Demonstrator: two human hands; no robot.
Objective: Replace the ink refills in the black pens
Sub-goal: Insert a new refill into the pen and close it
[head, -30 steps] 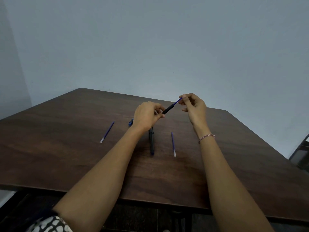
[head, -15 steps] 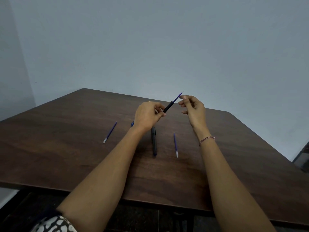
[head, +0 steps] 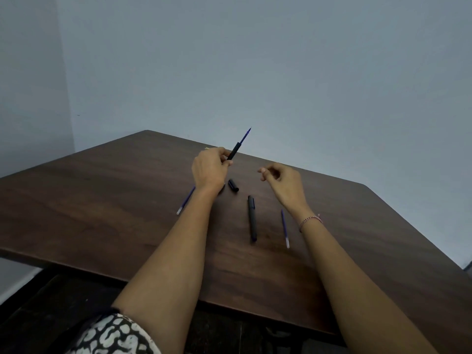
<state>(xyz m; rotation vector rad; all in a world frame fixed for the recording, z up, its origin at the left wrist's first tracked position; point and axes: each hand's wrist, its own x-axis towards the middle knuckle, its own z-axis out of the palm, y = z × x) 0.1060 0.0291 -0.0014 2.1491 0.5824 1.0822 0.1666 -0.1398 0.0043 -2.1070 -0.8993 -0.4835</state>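
Note:
My left hand (head: 210, 168) grips a black pen barrel (head: 234, 151) that tilts up and to the right, with a blue refill (head: 245, 135) sticking out of its top end. My right hand (head: 282, 183) hovers to the right of it, fingers loosely curled, holding nothing. On the brown table (head: 102, 200) lie a short black pen part (head: 233, 185), a whole black pen (head: 252, 217), a blue refill (head: 285, 228) beside my right wrist and another blue refill (head: 186, 200) partly behind my left wrist.
The table's near edge (head: 153, 279) runs across the lower view, and its right corner is cut off at an angle. A plain grey wall (head: 255, 60) rises behind the table. A patterned sleeve (head: 112, 333) shows at the bottom.
My right hand has let go of the refill tip and dropped down to the right. My left hand raised the barrel more upright. The view shifted, so the black pen part beneath now shows.

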